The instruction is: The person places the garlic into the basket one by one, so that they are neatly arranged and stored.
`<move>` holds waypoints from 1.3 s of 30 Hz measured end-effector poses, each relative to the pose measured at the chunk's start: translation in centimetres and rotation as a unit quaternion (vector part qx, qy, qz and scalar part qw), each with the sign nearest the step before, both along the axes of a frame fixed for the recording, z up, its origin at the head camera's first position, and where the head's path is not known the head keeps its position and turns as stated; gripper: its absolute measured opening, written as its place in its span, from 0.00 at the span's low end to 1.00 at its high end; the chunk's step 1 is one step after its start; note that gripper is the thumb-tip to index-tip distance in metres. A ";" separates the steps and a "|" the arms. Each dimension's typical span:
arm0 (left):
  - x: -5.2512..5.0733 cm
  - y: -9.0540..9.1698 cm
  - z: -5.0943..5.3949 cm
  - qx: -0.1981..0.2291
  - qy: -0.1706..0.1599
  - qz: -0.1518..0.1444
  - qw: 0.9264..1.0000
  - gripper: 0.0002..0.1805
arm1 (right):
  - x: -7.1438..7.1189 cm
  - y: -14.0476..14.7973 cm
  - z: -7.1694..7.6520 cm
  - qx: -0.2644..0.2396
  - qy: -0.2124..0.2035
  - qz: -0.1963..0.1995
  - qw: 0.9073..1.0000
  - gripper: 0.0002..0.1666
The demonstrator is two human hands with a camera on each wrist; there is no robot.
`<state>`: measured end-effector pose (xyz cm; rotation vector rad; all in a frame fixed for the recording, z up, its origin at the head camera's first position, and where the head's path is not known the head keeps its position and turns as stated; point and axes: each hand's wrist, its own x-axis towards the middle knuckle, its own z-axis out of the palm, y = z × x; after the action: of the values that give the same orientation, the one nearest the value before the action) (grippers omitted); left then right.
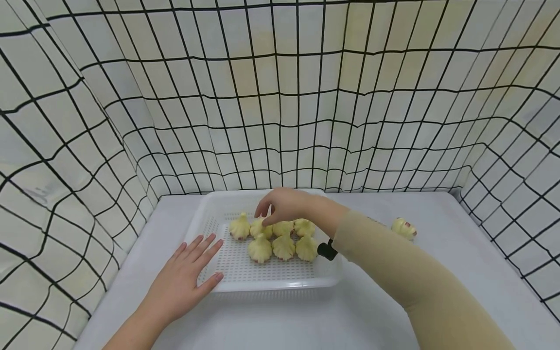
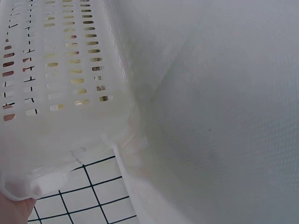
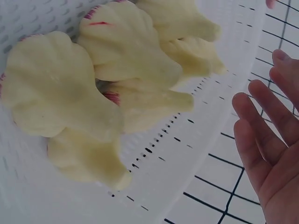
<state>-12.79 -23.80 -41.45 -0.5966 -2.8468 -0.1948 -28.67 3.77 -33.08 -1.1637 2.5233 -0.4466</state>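
Observation:
A white perforated plastic basket [image 1: 271,283] on the table holds several pale garlic bulbs [image 1: 283,248] in two rows, stems mostly up. My right hand [image 1: 285,203] hangs over the back row, above a garlic bulb [image 1: 258,229] near its left end. In the right wrist view its fingers [image 3: 257,149] are loosely bent beside the garlic bulbs [image 3: 51,84], with nothing visible between them. With its fingers spread, my left hand [image 1: 179,279] rests on the basket's left front rim. Part of that hand [image 2: 14,210] touches the basket edge in the left wrist view.
One more garlic bulb [image 1: 403,228] lies on the white table [image 1: 372,301] to the right of the basket, close to my right forearm. White walls with black netting [image 1: 306,107] rise at the back and both sides. A small black device [image 1: 327,250] sits under my right wrist.

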 end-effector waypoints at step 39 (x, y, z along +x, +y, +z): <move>0.1 0.1 0.0 0.003 0.001 0.004 1.000 0.39 | 3.7 28.1 -5.6 -0.085 0.043 -0.270 0.958 0.24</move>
<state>-12.70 -23.74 -41.42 -0.5845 -2.8442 -0.2024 -24.95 31.87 -38.67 -0.5273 2.9141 -0.7704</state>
